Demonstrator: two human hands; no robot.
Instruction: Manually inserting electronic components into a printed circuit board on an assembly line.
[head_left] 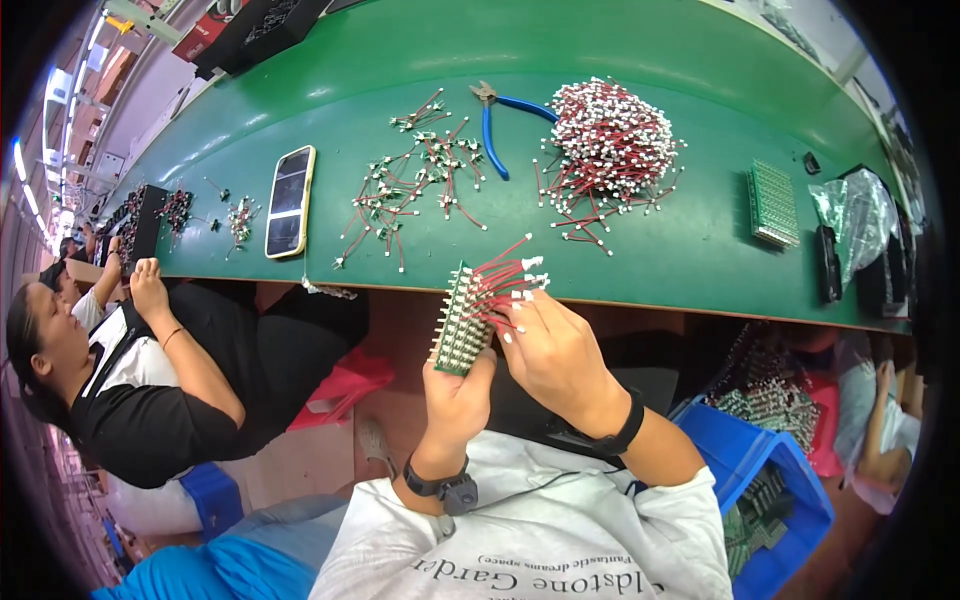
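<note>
My left hand (458,395) grips a green circuit board panel (460,325) at its lower end, tilted upright just in front of the table edge. Rows of small pale parts cover the panel's face. Red wires with white plugs (508,280) fan out from its right side. Among those wires, my right hand (560,355) has its fingers closed in a pinch on a red wire; the fingertips partly hide where it meets the panel. Both hands are close together, and each wrist wears a black band.
On the green table (400,90) lie a heap of red wires with white plugs (612,135), blue-handled cutters (488,135), small wired boards (430,165), a phone (290,200) and a green board stack (772,205). A blue crate (760,465) stands right; a co-worker (150,380) sits left.
</note>
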